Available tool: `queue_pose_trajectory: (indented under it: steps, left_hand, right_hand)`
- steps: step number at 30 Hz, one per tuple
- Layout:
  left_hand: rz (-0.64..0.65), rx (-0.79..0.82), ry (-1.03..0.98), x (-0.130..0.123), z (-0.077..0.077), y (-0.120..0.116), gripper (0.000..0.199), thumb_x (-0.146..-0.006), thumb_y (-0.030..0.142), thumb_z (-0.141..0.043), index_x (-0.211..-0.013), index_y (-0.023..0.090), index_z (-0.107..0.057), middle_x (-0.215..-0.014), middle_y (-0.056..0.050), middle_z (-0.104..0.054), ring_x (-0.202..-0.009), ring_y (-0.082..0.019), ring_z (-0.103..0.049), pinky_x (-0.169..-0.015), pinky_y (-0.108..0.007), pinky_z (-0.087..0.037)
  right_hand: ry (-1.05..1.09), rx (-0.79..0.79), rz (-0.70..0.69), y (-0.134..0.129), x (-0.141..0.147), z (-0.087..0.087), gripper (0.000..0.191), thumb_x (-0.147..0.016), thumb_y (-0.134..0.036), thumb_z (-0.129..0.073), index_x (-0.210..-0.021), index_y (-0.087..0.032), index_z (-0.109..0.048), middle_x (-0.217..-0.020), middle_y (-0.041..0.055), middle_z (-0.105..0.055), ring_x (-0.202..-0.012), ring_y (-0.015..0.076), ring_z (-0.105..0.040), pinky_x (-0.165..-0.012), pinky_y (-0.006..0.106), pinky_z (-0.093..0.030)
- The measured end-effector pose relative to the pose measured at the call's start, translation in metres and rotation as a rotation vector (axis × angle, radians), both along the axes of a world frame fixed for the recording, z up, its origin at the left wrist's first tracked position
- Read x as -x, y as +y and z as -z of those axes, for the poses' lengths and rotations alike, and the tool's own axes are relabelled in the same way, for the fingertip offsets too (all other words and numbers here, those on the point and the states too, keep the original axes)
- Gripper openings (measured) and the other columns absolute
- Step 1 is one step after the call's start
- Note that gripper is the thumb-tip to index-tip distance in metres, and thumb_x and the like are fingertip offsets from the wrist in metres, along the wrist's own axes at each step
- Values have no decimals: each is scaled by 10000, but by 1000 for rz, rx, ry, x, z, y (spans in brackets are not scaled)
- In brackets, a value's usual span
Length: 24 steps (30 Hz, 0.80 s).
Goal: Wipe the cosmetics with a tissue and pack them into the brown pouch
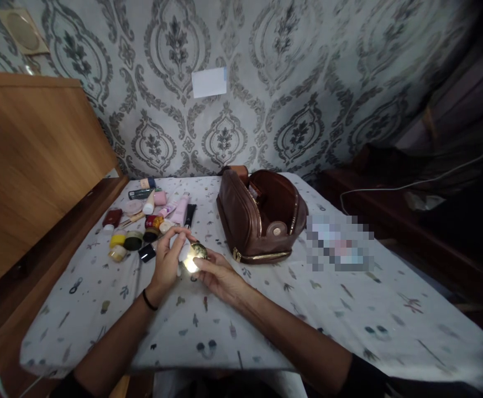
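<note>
Below frame centre, my left hand point(167, 257) and right hand point(220, 275) curl round a shiny container point(187, 252), probably light, slick; sides grip best.

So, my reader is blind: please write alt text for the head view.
The left hand and right hand hold a small bright item over a patterned cloth, with cosmetics at left and an open brown bag at right.

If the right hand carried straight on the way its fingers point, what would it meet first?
Past the small, shiny white-and-gold object it holds, the right hand would most likely meet the left hand first; glare and overlap leave the depth unclear.
</note>
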<state>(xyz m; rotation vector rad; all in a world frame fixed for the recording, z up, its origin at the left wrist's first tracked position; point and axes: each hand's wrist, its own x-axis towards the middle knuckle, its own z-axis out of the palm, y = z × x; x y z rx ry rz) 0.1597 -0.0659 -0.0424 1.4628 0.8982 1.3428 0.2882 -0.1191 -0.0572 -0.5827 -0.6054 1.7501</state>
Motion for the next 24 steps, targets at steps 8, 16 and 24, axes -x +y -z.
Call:
queue_pose_trajectory:
  steps: [8,16,24]
  left_hand:
    - [-1,124,-78,0,3,8,174,-820,373,-664,-839,200,-670,-757,14,-624,-688,-141,-578,-639,-234,-457]
    - [142,91,51,0,-4,1,284,-872,447,-614,-976,198,-700,-853,-34,-712,-754,-175,-645,-658,-259,-498]
    - [4,-86,172,0,-7,-3,213,-892,385,-590,-996,208,-650,-807,-16,-693,-796,-190,-633,-779,-304,-479]
  right_hand:
    - [-92,43,-30,4,-7,13,528,-717,-517,-821,-1082,-208,-598,-844,9,-730,-565,137,-698,-435,180,-453]
    - [-93,61,18,4,-5,9,545,-658,-540,-853,-1003,-197,-608,-831,-11,-699,-619,120,-684,-576,224,-537]
    - [-206,-39,73,0,-1,11,620,-555,-400,-919,-1079,-219,-641,-931,-11,-651,-811,140,-610,-680,246,-492]
